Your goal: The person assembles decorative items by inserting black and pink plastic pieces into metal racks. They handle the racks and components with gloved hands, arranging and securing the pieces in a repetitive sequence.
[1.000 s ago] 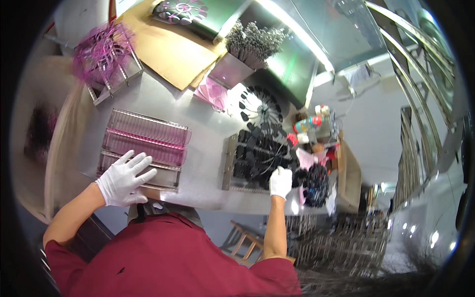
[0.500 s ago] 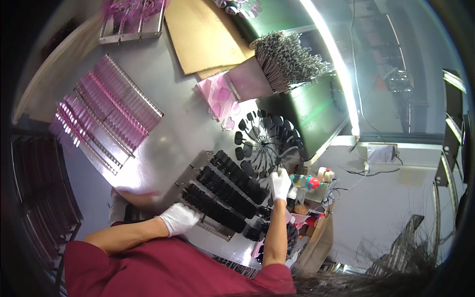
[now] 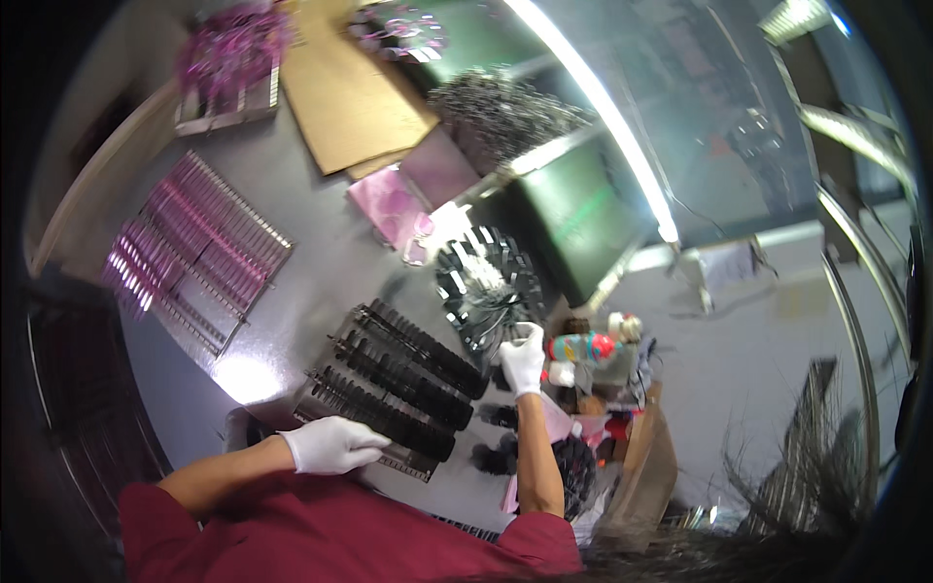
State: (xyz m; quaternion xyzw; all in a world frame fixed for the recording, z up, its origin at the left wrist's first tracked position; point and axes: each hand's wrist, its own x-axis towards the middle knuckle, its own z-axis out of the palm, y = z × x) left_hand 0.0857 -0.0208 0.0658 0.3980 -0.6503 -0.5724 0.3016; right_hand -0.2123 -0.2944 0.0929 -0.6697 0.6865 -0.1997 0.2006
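The flat metal rack filled with rows of black bristly pieces (image 3: 394,389) lies on the grey table (image 3: 321,272) close to its near edge, directly in front of the person. The white-gloved left hand (image 3: 330,444) rests on the rack's near corner, fingers stretched flat over the frame and grasping nothing. The white-gloved right hand (image 3: 523,358) reaches past the rack's far right end to a round fan of black and silvery pieces (image 3: 486,287); its fingertips are pinched together at the fan's near rim, though what they pinch is too small to tell. Just right of that hand, at the table's right edge, stands a cluster of small colourful bottles (image 3: 588,350). Toward the left edge lies a second flat rack loaded with pink strips (image 3: 194,257). Between the two racks the tabletop shines under a lamp glare. At the far edge sit a brown cardboard sheet (image 3: 345,97), a pink plastic bag (image 3: 389,204), and a tray of tangled pink pieces (image 3: 228,68)
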